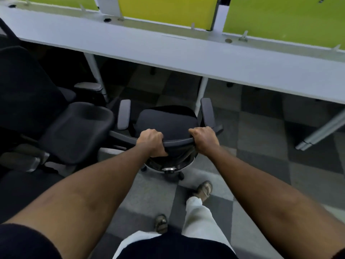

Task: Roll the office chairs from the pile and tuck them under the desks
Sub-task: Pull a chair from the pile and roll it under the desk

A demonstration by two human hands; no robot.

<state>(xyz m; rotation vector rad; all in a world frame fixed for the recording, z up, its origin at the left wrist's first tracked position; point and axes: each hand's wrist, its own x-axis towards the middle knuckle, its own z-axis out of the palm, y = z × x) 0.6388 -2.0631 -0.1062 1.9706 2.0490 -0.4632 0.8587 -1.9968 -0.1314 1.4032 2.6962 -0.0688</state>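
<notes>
- Far left: other black office chairs (74, 128) stand crowded together. The nearest seat pan is just beside the left armrest (124, 114) of the chair being moved. A white bench leg (97, 77) slants down behind them.
- Left hand (151, 142): fingers curled over the top rail of the backrest (177, 143), gripping near its left end.
- Centre: the office chair (168, 120) faces the bench (186, 53). Its seat front looks short of the bench's front edge, so I judge it not yet tucked. The castors (180, 176) are on chequered carpet (261, 128).
- Right hand (204, 141): wrapped round the same rail at its right end. Both arms are nearly straight.
- Right: a second bench leg (202, 92) comes down close behind the right armrest (208, 112). I cannot tell the gap between them.

How to do it well, as I judge it:
- Push low and evenly through both hands so the castors track straight.
- The bay between the two legs looks tight. Steer a touch left so the right armrest clears the leg, without knocking the neighbouring seat.
- Whether the armrests will pass under the bench top cannot be read from here. Go slowly for the last stretch and stop if they meet the edge.
- Finish with the backrest square to the bench.
</notes>
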